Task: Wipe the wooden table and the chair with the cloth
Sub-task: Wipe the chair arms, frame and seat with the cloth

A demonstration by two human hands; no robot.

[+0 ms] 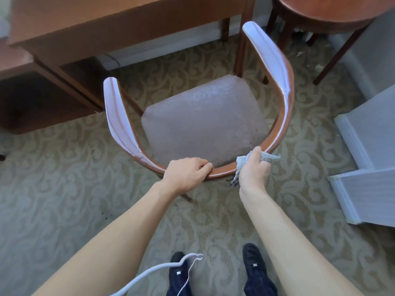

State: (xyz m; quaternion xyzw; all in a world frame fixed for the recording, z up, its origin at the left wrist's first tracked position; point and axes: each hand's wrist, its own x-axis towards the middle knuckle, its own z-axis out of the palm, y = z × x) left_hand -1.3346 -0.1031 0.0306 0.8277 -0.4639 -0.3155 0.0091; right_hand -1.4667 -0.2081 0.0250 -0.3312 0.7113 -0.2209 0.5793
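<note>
Chair (205, 124): wooden, curved back rail w/ armrests, padded seat; stands on carpet (64, 178) just in front of wooden table (106, 22), pulled clear of it.
Left hand (188, 170): fingers curled over back rail, prob. to steady chair.
Right hand (254, 167): clamped on grey cloth (245, 160), bunched, pressed to rail beside left hand; looks like wiping the rail.
Round side table (333, 16): far right, apart.

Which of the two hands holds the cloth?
The right hand grips the grey cloth against the chair's curved back rail. The left hand grips the bare rail, without any cloth.
</note>
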